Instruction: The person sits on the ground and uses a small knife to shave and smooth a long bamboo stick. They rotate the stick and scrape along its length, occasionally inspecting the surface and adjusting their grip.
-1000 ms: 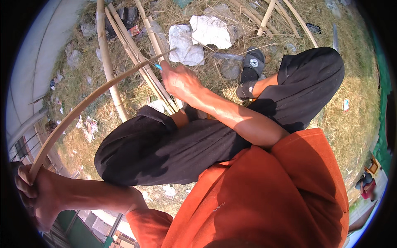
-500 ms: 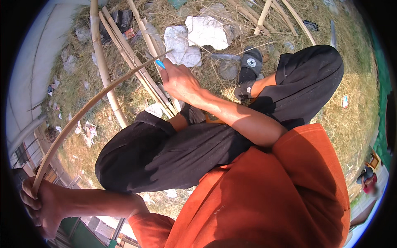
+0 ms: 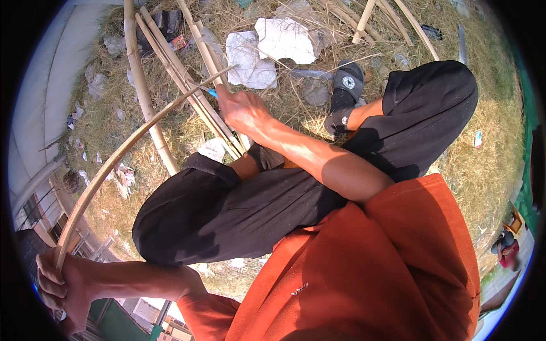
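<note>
A long, thin bamboo strip [image 3: 152,122] arcs from the lower left up to the white stones. Its near end is wrapped in the fingers of my left hand [image 3: 67,290]. Close to the strip's far end, my right hand [image 3: 244,112] is closed around a small knife [image 3: 212,92] with a light blue handle. The knife's short blade lies against or just beside the strip; exact contact is too small to tell. Below the knife, split bamboo pieces [image 3: 193,102] lie on the ground, beside a thicker bamboo pole [image 3: 142,91].
White stones [image 3: 286,41] and a grey block [image 3: 250,62] lie ahead on dry grass. More bamboo sticks [image 3: 364,23] are at the far right. My crossed legs in black trousers [image 3: 227,210] fill the middle. A pale wall [image 3: 51,85] stands left; another person [image 3: 505,250] is at the far right.
My right hand and the knife have shifted slightly left and nearer along the strip, and the blade has turned more leftward. My left hand has moved slightly right, still gripping the strip.
</note>
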The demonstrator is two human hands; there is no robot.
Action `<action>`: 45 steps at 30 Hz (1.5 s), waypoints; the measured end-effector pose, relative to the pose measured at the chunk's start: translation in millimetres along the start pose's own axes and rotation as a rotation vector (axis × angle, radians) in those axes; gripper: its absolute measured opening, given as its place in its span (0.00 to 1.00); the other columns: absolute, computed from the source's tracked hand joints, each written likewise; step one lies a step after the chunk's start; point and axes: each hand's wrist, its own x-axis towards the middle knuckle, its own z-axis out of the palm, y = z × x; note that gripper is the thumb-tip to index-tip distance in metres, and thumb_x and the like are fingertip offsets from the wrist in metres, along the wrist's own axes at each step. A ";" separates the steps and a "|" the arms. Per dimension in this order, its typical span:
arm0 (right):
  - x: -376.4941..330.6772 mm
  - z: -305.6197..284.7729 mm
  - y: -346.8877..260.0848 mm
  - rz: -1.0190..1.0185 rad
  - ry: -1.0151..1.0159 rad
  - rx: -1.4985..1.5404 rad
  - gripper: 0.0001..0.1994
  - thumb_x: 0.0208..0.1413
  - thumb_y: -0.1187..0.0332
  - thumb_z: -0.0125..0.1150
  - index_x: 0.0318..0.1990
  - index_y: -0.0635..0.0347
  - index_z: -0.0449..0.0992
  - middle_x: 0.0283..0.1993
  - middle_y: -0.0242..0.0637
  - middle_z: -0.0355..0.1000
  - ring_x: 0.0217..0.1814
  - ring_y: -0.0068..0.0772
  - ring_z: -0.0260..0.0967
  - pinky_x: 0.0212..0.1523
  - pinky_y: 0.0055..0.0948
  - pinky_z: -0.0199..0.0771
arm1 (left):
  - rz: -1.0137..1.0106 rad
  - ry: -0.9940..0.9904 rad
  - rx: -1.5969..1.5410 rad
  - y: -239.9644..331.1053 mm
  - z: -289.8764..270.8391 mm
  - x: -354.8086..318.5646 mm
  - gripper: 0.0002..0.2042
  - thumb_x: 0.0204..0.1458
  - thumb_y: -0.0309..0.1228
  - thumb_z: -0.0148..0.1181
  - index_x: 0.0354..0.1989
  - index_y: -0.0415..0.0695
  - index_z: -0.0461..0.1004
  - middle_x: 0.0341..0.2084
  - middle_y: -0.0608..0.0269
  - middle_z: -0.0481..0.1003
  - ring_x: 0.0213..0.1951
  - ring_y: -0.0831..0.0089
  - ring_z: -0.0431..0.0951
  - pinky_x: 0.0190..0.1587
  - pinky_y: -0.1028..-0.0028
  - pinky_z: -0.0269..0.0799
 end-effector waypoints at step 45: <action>21.9 -4.4 29.3 0.253 -0.114 0.078 0.09 0.58 0.69 0.44 0.40 0.66 0.64 0.20 0.55 0.68 0.23 0.57 0.70 0.26 0.49 0.66 | 0.026 0.117 0.206 -4.5 19.0 -2.4 0.15 0.45 0.29 0.45 0.12 0.51 0.48 0.10 0.71 0.45 0.13 0.75 0.49 0.21 0.72 0.48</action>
